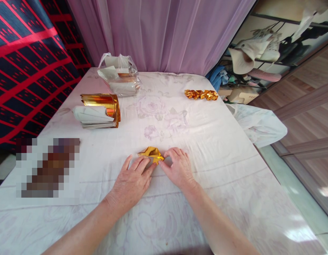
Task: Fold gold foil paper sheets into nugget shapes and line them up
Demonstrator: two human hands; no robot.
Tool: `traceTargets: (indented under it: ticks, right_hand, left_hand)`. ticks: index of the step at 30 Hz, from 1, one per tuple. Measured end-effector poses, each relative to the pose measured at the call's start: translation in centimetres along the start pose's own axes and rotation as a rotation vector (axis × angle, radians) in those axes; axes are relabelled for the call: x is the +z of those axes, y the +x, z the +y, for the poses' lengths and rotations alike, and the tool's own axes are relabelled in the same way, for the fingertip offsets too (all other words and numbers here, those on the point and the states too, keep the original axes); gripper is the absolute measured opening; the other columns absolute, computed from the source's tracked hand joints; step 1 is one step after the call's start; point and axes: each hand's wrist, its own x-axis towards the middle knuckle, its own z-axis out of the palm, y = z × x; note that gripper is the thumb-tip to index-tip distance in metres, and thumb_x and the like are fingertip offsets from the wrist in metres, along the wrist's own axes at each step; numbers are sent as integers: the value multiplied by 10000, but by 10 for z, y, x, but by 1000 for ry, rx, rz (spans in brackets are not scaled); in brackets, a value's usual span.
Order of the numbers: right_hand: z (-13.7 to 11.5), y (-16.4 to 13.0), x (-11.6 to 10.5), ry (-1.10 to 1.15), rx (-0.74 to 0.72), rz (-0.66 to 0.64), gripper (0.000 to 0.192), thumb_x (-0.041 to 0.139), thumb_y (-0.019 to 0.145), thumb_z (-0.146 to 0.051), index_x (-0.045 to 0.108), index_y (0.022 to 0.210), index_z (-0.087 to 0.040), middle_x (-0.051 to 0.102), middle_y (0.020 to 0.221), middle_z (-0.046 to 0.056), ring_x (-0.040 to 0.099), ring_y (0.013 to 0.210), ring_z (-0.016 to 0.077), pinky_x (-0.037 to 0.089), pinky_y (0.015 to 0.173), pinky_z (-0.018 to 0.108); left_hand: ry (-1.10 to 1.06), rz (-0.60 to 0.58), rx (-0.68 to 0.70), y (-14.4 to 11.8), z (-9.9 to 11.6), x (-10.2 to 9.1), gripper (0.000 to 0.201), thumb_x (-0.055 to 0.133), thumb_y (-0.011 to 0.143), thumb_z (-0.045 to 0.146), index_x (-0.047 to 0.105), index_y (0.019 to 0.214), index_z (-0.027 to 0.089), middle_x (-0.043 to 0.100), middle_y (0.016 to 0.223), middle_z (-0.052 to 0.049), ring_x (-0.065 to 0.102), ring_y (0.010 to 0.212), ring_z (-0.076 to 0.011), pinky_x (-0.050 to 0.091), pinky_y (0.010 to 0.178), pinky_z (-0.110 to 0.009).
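A person's two bare hands work over a table (217, 141) covered with a pale flowered cloth. A piece of folded gold paper (152, 152) lies on the cloth between the fingertips, near the middle of the table. The right hand (179, 169) pinches the paper's right end between thumb and forefinger, its other fingers curled. The left hand (133, 179) is loosely spread, with fingertips at the paper's near edge; whether it grips the paper cannot be told.

Farther back on the left stands a stack of curled gold and white sheets (96, 113), and just behind it a clear plastic bag (121, 79) holding more paper. Toward the far right corner lies a row of folded gold pieces (201, 95). A purple curtain (164, 35) hangs beyond the table, and a blurred-out patch (49, 170) covers something at the left.
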Motion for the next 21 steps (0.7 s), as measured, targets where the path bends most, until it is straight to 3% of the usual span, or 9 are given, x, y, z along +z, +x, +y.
traceTargets:
  ticks: [5,13,17,21]
  right_hand:
    - [3,1,0,44,8,-4,65,634,815,-216,601,868,-238,659,949,39,595,899,224,383,781,342]
    - [6,1,-1,90,-1,-18,162,564,774,-107,599,869,-235,668,926,30,593,892,220,376,768,338]
    - [5,0,-2,92,-21,-23,150,568,784,-120,597,879,-232,666,931,29,591,891,216,376,774,337]
    - [2,0,-1,42,-16,-8,76,645,828,-257,597,879,-229,663,941,38,586,894,226,373,787,347]
  left_hand:
    - [-5,-4,4,-1,-1,0,367,560,907,277,630,1267,250,640,1242,-72,561,1170,-254,317,1106,-495]
    - [-4,-18,3,-1,0,0,371,558,910,279,625,1273,243,634,1258,-74,556,1177,-259,318,1102,-503]
    - [-2,-23,2,0,0,-1,370,576,897,274,633,1262,250,635,1246,-71,556,1176,-257,327,1101,-494]
    - [3,-11,4,0,0,0,370,570,900,279,632,1264,247,638,1240,-76,557,1174,-260,322,1103,-501]
